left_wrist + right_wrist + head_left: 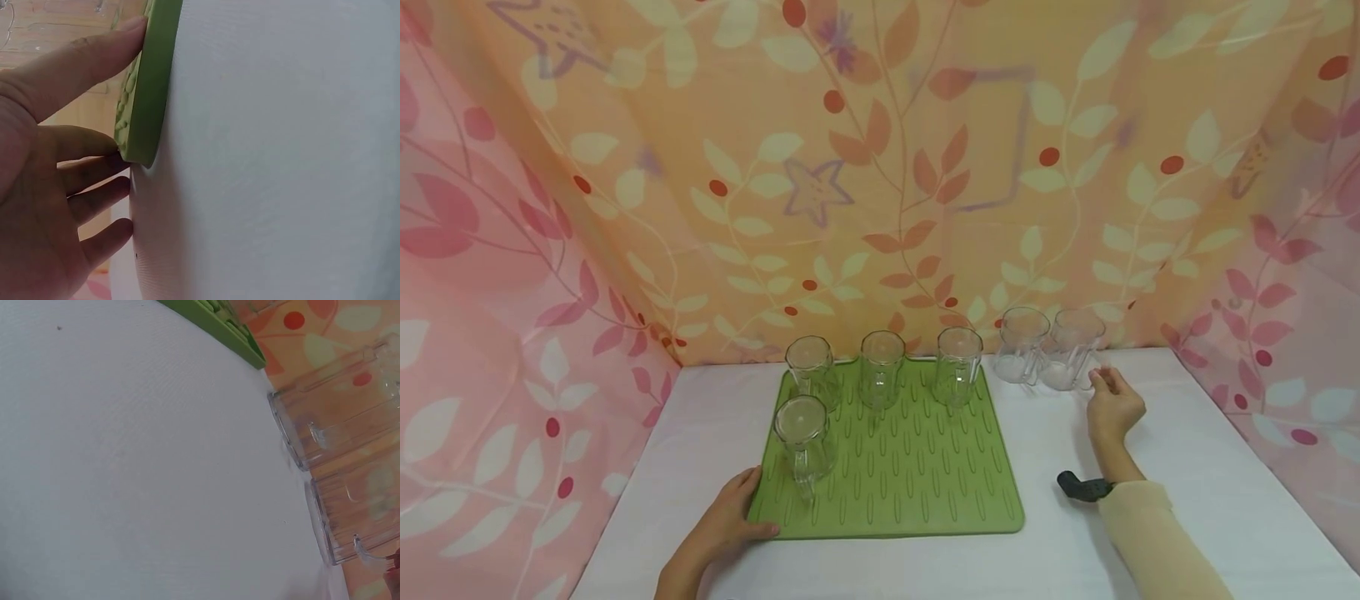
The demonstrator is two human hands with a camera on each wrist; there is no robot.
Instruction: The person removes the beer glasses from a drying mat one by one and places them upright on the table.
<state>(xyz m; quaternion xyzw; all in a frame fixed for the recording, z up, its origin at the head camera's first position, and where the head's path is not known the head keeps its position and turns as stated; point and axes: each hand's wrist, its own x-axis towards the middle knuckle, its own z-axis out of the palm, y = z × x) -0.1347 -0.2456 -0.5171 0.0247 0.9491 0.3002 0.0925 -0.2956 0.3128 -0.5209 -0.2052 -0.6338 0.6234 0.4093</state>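
Note:
Along the left edge of a green ridged drying mat [917, 492], my left hand [726, 517] rests at the near corner. Its thumb [106, 56] lies against one side of the mat and the loosely spread fingers are by the other. Several clear glass mugs stand on the mat, among them a near-left mug [803, 437] and a back-right mug [957, 367]. To the right of the mat, my right hand [1115, 406] pinches the handle of the outermost glass mug [1072, 350]. In the right wrist view only a fingertip shows, at that mug's handle [369, 550].
Another glass mug [1022, 346] stands on the white tablecloth [1037, 433], close beside the outermost one. A patterned fabric backdrop [887, 167] rises right behind the mugs and along both sides. A black band with a camera [1084, 487] sits on the right wrist.

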